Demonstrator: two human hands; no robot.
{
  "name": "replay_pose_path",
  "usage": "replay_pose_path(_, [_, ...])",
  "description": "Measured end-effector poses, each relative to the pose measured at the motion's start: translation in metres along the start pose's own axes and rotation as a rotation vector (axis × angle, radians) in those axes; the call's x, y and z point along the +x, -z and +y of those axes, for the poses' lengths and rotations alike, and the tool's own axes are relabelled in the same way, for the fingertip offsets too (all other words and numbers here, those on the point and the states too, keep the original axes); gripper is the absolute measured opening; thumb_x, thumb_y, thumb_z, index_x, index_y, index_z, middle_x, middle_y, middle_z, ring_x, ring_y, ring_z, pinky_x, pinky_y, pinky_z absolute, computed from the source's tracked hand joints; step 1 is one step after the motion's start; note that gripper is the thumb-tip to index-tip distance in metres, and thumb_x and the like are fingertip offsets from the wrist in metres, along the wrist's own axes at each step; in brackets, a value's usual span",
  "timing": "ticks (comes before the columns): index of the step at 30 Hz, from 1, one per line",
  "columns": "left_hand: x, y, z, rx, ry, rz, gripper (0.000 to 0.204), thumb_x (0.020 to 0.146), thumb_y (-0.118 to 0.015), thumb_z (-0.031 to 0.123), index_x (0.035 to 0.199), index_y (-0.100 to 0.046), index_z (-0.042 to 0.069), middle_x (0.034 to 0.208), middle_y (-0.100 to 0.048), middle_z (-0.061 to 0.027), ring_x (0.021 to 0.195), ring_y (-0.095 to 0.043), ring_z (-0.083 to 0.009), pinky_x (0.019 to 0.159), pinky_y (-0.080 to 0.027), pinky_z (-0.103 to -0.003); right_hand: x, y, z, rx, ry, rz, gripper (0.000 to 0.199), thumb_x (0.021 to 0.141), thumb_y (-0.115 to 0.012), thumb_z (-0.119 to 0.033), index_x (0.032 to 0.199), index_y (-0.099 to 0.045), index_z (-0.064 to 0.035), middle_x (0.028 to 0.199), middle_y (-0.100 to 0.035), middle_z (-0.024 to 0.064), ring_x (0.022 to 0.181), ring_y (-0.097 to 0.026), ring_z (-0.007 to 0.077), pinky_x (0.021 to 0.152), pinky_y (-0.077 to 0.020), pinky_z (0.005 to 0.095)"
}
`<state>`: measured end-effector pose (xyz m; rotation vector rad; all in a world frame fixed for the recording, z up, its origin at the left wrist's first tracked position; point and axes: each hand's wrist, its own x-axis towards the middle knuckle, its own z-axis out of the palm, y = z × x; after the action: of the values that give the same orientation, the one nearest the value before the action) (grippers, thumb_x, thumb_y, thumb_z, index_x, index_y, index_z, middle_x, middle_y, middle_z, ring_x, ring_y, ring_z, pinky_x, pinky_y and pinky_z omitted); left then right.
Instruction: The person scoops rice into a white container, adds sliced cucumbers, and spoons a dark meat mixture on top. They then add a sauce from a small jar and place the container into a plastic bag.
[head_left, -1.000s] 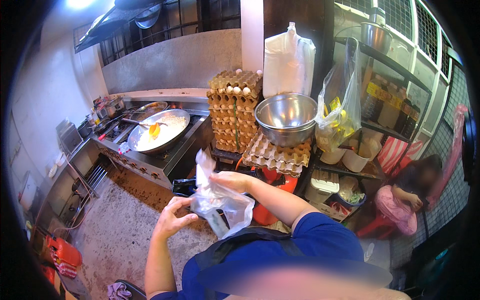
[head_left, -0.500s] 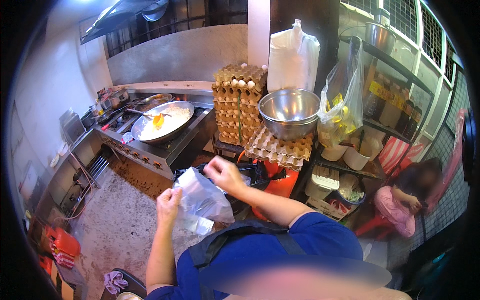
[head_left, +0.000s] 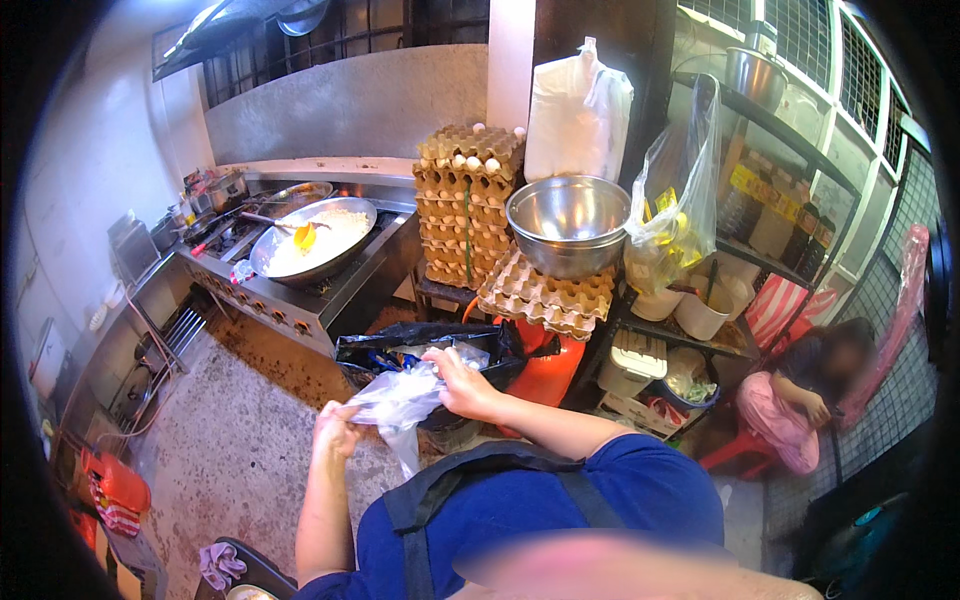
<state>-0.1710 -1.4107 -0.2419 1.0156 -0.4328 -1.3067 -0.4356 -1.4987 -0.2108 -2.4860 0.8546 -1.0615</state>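
A thin translucent plastic bag (head_left: 397, 400) stretches between my two hands, crumpled, with one end hanging down. My left hand (head_left: 336, 428) is closed on its left side. On the other side my right hand (head_left: 462, 384) grips the bag's upper right part. Just beyond the bag stands a bin lined with a black bag (head_left: 352, 350), holding crumpled plastic and other waste. My right hand is over the bin's near side. Whether anything is inside the plastic bag I cannot tell.
At the far left a large wok (head_left: 318, 243) of rice with a ladle sits on the stove (head_left: 300, 318). Stacked egg trays (head_left: 465, 215) and steel bowls (head_left: 570, 225) stand beyond the bin. A shelf (head_left: 690, 338) is at right, near a seated person (head_left: 790, 410). A red container (head_left: 122, 485) is at left.
The bag, puffed out before, is now pulled flatter between my hands. My right hand has moved down and right and taken hold of it; more of the bin shows.
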Motion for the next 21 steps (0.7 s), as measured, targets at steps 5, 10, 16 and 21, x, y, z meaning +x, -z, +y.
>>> replay_pose_path(5, [0.069, 0.09, 0.018, -0.638, 0.0, 0.353, 0.015, 0.09, -0.052, 0.004, 0.104, -0.054, -0.002, 0.099, -0.061, -0.0147, 0.084, -0.062, -0.0241, 0.064, -0.054, -0.028, -0.028, 0.012, 0.04, -0.252, -0.326, -0.165, 0.057, 0.074, -0.057, -0.001, 0.126, -0.039, -0.0177, 0.111, -0.046, 0.0219, 0.089, -0.06, 0.0436, 0.074, -0.0507, 0.0514])
replay_pose_path(10, [0.023, -0.008, 0.005, 0.423, -0.707, 0.438, 0.024, 0.085, -0.068, 0.023, 0.095, -0.058, 0.003, 0.079, -0.058, -0.0049, 0.067, -0.052, -0.0149, 0.058, -0.044, -0.026, -0.038, -0.007, 0.042, 0.005, -0.291, -0.302, 0.101, 0.063, -0.083, -0.033, 0.141, -0.023, -0.0119, 0.125, -0.037, 0.024, 0.118, -0.045, 0.0414, 0.1, -0.0399, 0.0438])
replay_pose_path(16, [-0.047, -0.121, -0.006, 1.165, -0.765, 0.065, 0.027, 0.076, -0.074, 0.018, 0.091, -0.059, 0.001, 0.081, -0.058, -0.0089, 0.073, -0.055, -0.0165, 0.065, -0.045, -0.031, -0.002, -0.072, 0.025, 0.189, -0.148, 0.05, 0.072, 0.068, -0.078, -0.024, 0.13, -0.046, -0.0056, 0.114, -0.05, 0.0193, 0.11, -0.05, 0.0361, 0.094, -0.0421, 0.0386])
replay_pose_path(21, [-0.049, -0.094, -0.001, 1.634, -0.921, 0.218, 0.033, 0.07, -0.076, 0.017, 0.098, -0.062, 0.008, 0.09, -0.058, -0.0127, 0.08, -0.06, -0.0326, 0.069, -0.049, -0.043, 0.021, -0.038, 0.046, 0.931, -0.495, -0.007, 0.015, 0.09, -0.054, -0.011, 0.099, -0.064, -0.0049, 0.089, -0.064, 0.0035, 0.082, -0.058, 0.014, 0.074, -0.0469, 0.0284])
